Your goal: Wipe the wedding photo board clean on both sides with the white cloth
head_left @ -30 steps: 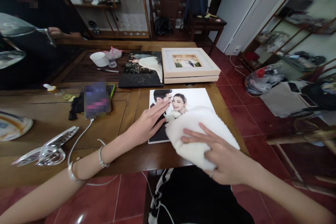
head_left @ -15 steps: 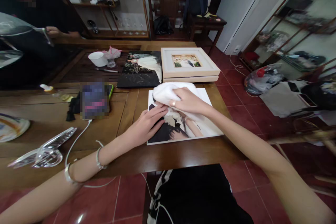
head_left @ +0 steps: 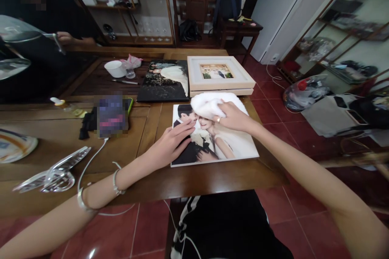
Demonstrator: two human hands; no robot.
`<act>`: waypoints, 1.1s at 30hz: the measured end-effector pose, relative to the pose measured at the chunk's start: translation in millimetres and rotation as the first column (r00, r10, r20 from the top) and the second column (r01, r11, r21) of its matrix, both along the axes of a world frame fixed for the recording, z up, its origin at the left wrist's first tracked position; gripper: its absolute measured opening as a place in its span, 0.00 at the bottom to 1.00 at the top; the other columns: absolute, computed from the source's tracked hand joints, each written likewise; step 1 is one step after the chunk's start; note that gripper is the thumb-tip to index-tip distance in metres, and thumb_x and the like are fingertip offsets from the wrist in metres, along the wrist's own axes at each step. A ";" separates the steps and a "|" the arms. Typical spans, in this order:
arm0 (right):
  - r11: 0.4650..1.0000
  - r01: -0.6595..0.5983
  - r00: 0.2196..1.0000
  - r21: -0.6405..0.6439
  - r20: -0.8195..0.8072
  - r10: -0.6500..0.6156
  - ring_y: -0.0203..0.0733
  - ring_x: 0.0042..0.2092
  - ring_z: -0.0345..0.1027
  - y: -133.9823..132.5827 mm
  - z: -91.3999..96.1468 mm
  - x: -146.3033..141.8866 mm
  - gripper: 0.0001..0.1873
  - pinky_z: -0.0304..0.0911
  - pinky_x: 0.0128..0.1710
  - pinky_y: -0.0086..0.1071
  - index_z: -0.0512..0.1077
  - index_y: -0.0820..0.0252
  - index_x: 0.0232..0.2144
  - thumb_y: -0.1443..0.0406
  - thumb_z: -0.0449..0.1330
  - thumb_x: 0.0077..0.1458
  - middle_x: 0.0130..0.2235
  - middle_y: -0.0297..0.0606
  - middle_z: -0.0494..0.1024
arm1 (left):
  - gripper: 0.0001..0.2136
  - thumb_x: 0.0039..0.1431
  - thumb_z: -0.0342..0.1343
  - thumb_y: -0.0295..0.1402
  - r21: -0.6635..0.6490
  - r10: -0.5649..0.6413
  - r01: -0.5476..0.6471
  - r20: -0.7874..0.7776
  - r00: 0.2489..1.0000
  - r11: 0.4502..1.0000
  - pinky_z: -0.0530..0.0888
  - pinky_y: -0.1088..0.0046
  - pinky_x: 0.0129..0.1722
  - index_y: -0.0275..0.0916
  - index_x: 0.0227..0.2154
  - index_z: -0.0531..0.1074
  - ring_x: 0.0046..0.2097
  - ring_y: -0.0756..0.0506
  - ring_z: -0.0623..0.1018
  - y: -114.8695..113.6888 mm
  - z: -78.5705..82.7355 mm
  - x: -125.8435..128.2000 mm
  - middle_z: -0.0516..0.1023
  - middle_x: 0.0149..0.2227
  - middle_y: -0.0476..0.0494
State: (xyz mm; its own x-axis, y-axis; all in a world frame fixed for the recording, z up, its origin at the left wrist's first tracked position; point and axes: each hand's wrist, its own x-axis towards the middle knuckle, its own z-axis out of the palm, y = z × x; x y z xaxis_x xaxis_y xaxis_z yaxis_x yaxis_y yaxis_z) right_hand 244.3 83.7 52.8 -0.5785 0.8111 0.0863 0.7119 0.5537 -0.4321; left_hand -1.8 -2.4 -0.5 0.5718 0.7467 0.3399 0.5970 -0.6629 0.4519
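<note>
A white-edged photo panel (head_left: 225, 149) showing a couple lies flat near the front edge of the wooden table. My left hand (head_left: 176, 139) rests on the panel's left side, fingers stretched out flat. In my right hand (head_left: 232, 117) is a bunched white fluffy cloth (head_left: 209, 104), pressed on the upper part of the picture. The cloth hides the panel's top right area. Just behind lie a dark photo panel (head_left: 165, 81) and a pale wooden picture frame (head_left: 221, 87), which sits on another frame.
Left of the panel are a phone (head_left: 130, 107) with a cable, a clear plastic object (head_left: 59, 174), a small dropper bottle (head_left: 68, 108) and a white cup (head_left: 114, 68). A person (head_left: 60, 12) in dark clothes is across the table. A plastic bag (head_left: 305, 93) stands on the tiled floor.
My right hand has slid the white cloth to the right across the picture, uncovering the faces on the left. My left hand has stayed in place.
</note>
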 end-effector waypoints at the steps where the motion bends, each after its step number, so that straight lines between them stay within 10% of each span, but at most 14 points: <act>1: 0.999 0.041 0.999 0.001 -0.004 -0.041 0.50 0.39 0.68 0.3 -0.2 10.9 0.05 0.60 0.45 0.40 0.69 0.60 0.26 0.65 0.55 0.50 0.31 0.41 0.75 | 0.19 0.68 0.47 0.29 -0.002 0.003 -0.003 -0.004 1.000 1.000 0.66 0.51 0.61 0.37 0.60 0.64 0.66 0.39 0.62 -0.1 0.4 0.0 0.67 0.62 0.34; 10: 0.979 0.185 0.977 -0.088 -0.091 -0.193 0.56 0.47 0.71 -9.9 -5.4 66.6 0.07 0.64 0.49 0.44 0.74 0.59 0.28 0.64 0.57 0.48 0.36 0.41 0.80 | 0.18 0.68 0.48 0.29 -0.009 0.009 -0.009 0.000 1.000 1.000 0.66 0.50 0.60 0.37 0.59 0.65 0.66 0.39 0.63 0.0 1.3 0.0 0.67 0.62 0.34; 18: 0.994 -0.023 0.993 -0.109 -0.122 0.009 0.55 0.66 0.52 -103.5 1.2 72.0 0.05 0.43 0.67 0.54 0.72 0.56 0.23 0.69 0.58 0.47 0.59 0.38 0.71 | 0.18 0.68 0.47 0.30 -0.020 0.004 -0.003 0.021 1.000 1.000 0.65 0.50 0.62 0.36 0.59 0.65 0.66 0.39 0.63 0.4 1.7 0.0 0.68 0.62 0.35; 24: 0.983 -0.149 0.979 -0.103 -0.154 0.132 0.50 0.65 0.56 -158.5 5.6 75.9 0.10 0.39 0.69 0.54 0.67 0.56 0.19 0.75 0.57 0.45 0.60 0.41 0.71 | 0.18 0.68 0.47 0.30 -0.031 0.001 -0.001 0.015 1.000 1.000 0.64 0.50 0.63 0.37 0.59 0.66 0.66 0.39 0.63 1.2 0.7 -0.3 0.67 0.62 0.35; 33: 0.996 -0.031 0.989 -0.082 -0.148 0.019 0.57 0.64 0.58 -119.6 -0.1 72.5 0.05 0.57 0.61 0.53 0.74 0.56 0.27 0.68 0.58 0.48 0.55 0.43 0.76 | 0.18 0.68 0.47 0.31 -0.022 0.000 0.000 0.021 1.000 1.000 0.64 0.50 0.62 0.37 0.59 0.67 0.65 0.38 0.64 1.6 1.0 -0.6 0.68 0.62 0.35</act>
